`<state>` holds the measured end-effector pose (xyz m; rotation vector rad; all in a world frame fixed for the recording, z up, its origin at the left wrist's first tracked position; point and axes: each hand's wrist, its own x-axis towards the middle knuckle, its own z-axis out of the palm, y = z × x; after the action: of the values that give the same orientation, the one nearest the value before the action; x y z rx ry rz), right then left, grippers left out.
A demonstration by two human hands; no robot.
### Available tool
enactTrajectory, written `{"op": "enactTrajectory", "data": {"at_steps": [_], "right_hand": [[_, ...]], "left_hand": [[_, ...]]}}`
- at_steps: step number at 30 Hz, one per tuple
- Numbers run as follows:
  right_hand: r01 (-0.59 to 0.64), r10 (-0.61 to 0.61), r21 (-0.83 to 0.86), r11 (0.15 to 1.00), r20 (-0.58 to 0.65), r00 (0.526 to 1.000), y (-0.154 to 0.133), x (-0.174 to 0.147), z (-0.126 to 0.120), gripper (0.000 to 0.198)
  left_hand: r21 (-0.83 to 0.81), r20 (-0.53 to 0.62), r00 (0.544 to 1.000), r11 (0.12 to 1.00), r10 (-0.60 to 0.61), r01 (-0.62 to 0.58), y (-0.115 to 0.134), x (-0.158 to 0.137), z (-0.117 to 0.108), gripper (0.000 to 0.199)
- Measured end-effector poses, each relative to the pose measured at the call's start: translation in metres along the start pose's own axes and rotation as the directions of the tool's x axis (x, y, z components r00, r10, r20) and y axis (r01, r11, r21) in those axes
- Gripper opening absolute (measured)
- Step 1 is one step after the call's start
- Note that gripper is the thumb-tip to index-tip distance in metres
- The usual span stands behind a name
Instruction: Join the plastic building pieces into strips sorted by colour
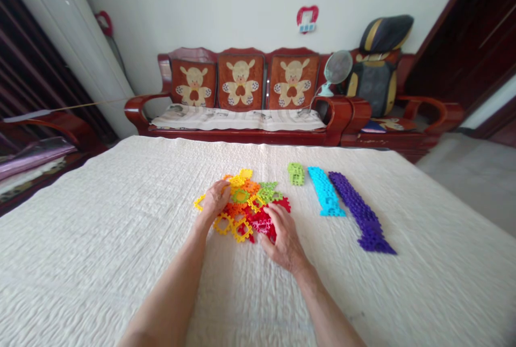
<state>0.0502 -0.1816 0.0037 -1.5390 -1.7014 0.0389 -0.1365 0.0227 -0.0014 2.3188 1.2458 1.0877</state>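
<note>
A heap of plastic interlocking building pieces (241, 196) in yellow, orange, green, red and pink lies on the covered table. My left hand (216, 198) rests at the heap's left side, fingers loosely bent over yellow and orange pieces. At the right side, my right hand (283, 235) has its thumb and fingers apart over red pieces (284, 204) and a pink piece (263, 226). I see nothing lifted by either hand. Right of the heap lie a small stack of green pieces (296, 174), a light-blue row (324, 191) and a longer purple row (358, 207).
A cream quilted cloth (121, 218) covers the table. Beyond it stands a wooden sofa (237, 134) with bear-patterned cushions (241, 82). A small fan (337, 67) and a wooden armchair (437, 107) are at the back right.
</note>
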Motion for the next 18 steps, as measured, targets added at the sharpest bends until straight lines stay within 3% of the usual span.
{"op": "enactTrajectory", "data": {"at_steps": [4,11,15,18], "right_hand": [[0.003,-0.003,-0.015,1.000,0.003,1.000,0.003,0.000,0.002,0.065],[-0.026,0.027,-0.089,0.996,0.011,1.000,-0.003,-0.004,-0.001,0.064],[-0.025,0.016,-0.172,0.985,-0.053,0.998,-0.016,0.010,-0.005,0.047],[0.041,-0.046,-0.186,0.982,-0.021,0.999,-0.028,0.047,0.000,0.029]], "left_hand": [[0.021,0.034,0.999,0.999,0.042,-0.043,-0.010,0.002,-0.002,0.029],[0.077,-0.070,0.998,0.997,-0.009,0.014,-0.016,0.007,0.010,0.028],[0.061,-0.073,0.997,0.998,0.014,-0.009,-0.014,0.007,0.013,0.029],[0.042,-0.098,0.995,0.999,0.008,-0.004,-0.014,0.006,0.013,0.030]]}}
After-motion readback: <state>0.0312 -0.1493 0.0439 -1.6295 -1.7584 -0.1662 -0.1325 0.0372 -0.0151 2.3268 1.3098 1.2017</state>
